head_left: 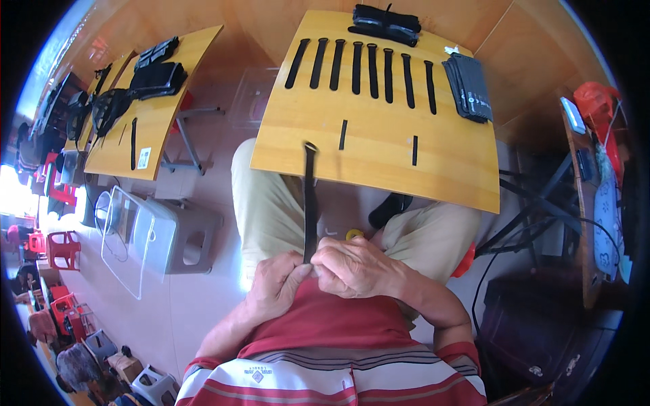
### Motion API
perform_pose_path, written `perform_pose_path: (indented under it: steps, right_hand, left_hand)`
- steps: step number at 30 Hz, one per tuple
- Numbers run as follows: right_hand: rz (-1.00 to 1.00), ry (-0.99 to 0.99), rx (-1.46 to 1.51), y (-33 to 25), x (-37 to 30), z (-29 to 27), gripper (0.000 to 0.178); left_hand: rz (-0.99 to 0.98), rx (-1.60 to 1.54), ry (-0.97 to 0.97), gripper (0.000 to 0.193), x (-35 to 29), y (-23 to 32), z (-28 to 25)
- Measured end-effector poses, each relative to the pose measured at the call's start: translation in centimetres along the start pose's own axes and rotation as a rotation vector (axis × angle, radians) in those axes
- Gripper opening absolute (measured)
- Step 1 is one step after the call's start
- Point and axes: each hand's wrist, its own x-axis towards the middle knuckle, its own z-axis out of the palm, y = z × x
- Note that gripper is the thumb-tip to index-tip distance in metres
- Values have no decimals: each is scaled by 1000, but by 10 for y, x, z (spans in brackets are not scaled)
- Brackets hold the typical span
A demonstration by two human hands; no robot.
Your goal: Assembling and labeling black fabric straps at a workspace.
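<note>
Both my hands meet over my lap at the lower end of a black strap (310, 203), which stands up with its looped top end above the near edge of the wooden table. My left hand (276, 279) pinches that end between thumb and fingers. Pressed right beside it, my right hand (352, 267) has its fingers curled at the same end; exactly what its fingertips hold is hidden. Farther off on the table (284, 145), several similar black straps (372, 71) lie side by side in a row. Two short black strips (415, 150) lie nearer me.
At the table's far edge sits a bundle of black straps (386, 26); a stack of dark flat packages (467, 88) lies at its right. Another wooden table (179, 74) with black items stands left, above a grey plastic stool (186, 237). A shelf (575, 149) stands right.
</note>
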Motion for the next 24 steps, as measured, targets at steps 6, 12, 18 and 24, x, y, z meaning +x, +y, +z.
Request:
perform_pose_path:
  steps: [6, 12, 18, 24]
  right_hand:
    - [53, -140, 174, 2, -4, -9, 15]
    - [31, 62, 98, -3, -4, 4, 25]
    - [123, 248, 239, 4, -16, 23, 28]
    - [117, 297, 178, -2, -16, 22, 10]
  left_hand:
    - [171, 79, 22, 8, -5, -2, 4]
    - [132, 112, 73, 8, 2, -1, 2]
    - [138, 113, 136, 9, 4, -3, 9]
    - [144, 101, 126, 13, 1, -2, 10]
